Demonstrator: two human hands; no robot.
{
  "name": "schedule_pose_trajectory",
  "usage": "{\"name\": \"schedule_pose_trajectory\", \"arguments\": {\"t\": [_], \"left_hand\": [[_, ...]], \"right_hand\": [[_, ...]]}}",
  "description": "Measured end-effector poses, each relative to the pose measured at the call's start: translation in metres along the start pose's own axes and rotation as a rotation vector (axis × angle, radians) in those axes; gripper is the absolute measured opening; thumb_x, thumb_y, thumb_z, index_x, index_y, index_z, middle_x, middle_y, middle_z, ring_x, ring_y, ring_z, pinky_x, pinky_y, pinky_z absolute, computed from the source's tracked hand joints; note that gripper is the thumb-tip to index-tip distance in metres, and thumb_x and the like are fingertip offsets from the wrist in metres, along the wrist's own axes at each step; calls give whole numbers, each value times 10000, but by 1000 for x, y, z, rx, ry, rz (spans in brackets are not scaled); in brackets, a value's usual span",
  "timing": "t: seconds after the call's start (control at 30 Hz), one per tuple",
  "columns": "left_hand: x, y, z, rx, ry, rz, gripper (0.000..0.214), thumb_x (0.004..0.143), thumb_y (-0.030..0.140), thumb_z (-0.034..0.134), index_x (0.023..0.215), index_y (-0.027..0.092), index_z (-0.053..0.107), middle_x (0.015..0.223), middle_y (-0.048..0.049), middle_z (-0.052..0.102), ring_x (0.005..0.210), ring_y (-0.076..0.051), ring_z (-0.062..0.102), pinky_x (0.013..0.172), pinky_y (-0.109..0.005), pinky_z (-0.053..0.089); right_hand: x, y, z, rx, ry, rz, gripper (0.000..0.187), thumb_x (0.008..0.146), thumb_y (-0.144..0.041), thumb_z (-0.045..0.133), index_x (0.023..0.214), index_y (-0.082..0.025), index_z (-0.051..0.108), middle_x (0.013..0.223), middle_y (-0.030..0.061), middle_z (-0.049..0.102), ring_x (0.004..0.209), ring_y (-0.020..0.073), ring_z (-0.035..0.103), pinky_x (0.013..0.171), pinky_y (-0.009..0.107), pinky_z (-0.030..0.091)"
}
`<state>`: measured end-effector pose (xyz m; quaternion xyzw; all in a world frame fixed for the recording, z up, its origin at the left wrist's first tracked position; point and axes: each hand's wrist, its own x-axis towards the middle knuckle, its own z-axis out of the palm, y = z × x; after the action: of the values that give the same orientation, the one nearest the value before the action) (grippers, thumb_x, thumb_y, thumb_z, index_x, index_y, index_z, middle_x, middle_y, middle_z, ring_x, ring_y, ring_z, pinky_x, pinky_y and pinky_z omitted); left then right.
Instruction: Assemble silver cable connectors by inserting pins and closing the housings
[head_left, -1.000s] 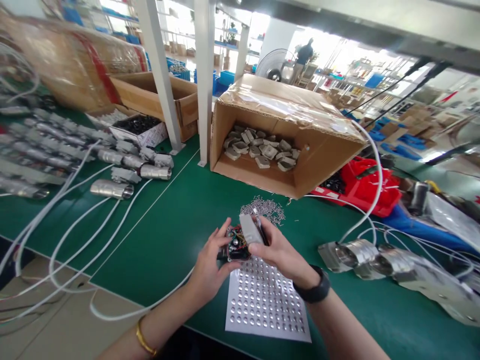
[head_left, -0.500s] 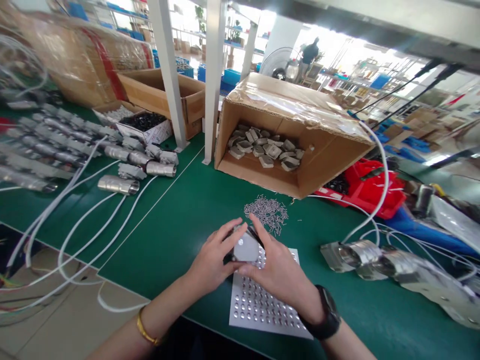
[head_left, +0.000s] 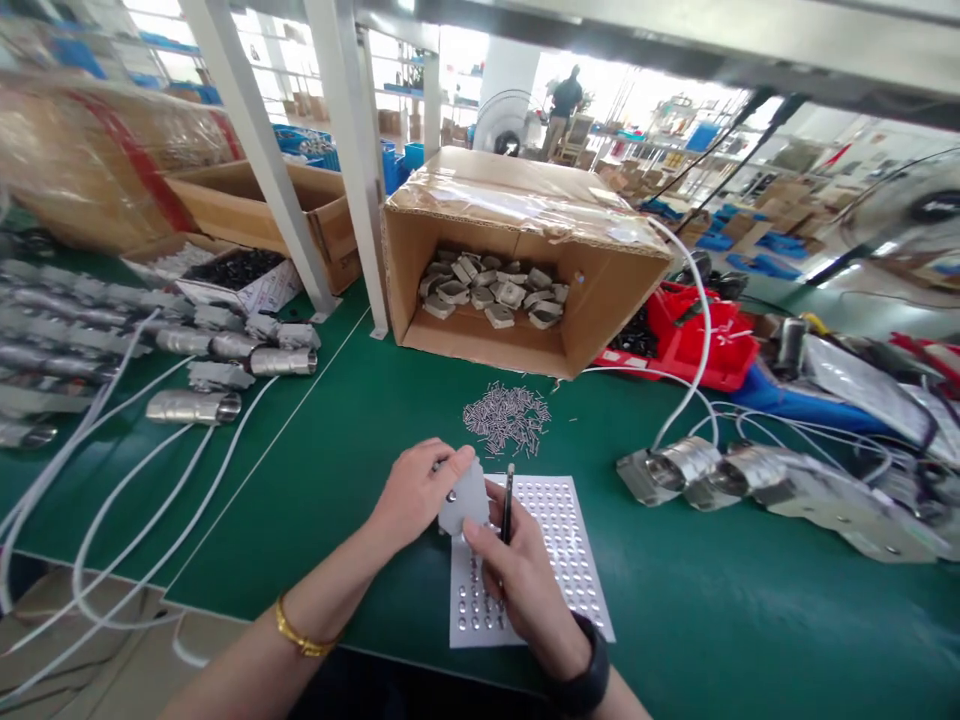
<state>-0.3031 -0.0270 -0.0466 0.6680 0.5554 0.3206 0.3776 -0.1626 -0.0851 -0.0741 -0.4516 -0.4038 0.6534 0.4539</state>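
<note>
My left hand is closed on the left edge of a flat grey cover plate, which is tilted up and has a small round shiny spot on it. My right hand is closed round a slim black pen-like tool that points upward. Its thumb also presses on the plate's lower right edge. Beneath both hands lies a white sheet covered in rows of small shiny round dots. Just beyond it is a loose pile of small metal screws or pins. The plate's far side is hidden.
A cardboard box on its side holds several grey housings. Metal cylinder parts with white cables lie left and right. A red bin stands at right. White posts rise behind the green table.
The grey piece has been turned so its flat face shows more. My right hand has shifted lower, and the black tool now stands upright in it. The view has swung right.
</note>
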Motion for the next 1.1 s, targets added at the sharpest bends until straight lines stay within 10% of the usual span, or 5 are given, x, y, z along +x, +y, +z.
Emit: {"name": "schedule_pose_trajectory", "arguments": {"t": [0.17, 0.47, 0.9, 1.1], "left_hand": [[-11, 0, 7, -38, 104, -49, 493, 911, 517, 341, 614, 168, 523, 655, -13, 505, 640, -164, 497, 570, -257, 359], [-9, -11, 0, -139, -45, -35, 442, 893, 521, 383, 705, 161, 556, 729, -20, 529, 708, -174, 514, 608, -252, 384], [-12, 1, 2, 39, 41, 3, 468, 927, 476, 310, 670, 165, 546, 697, -34, 506, 698, -190, 499, 611, -280, 362], [-30, -12, -10, -106, -37, 54, 476, 940, 498, 252, 997, 169, 592, 1018, -84, 581, 933, -227, 552, 808, -338, 429]], "right_hand": [[4, 8, 0, -88, 27, -72, 534, 740, -478, 698, 1137, -176, 507, 1055, 93, 619, 940, 252, 598, 830, 372, 488], [5, 15, -2, -101, 105, -51, 500, 740, -523, 690, 1054, -158, 554, 732, 36, 612, 697, 212, 609, 499, 257, 462], [6, -4, 4, -90, 74, -115, 477, 698, -372, 722, 1076, -146, 538, 991, 89, 651, 872, 226, 626, 756, 311, 518], [-3, 5, 10, 1, 68, -104, 508, 695, -356, 747, 1099, -161, 509, 1013, 84, 640, 882, 217, 619, 729, 287, 505]]}}
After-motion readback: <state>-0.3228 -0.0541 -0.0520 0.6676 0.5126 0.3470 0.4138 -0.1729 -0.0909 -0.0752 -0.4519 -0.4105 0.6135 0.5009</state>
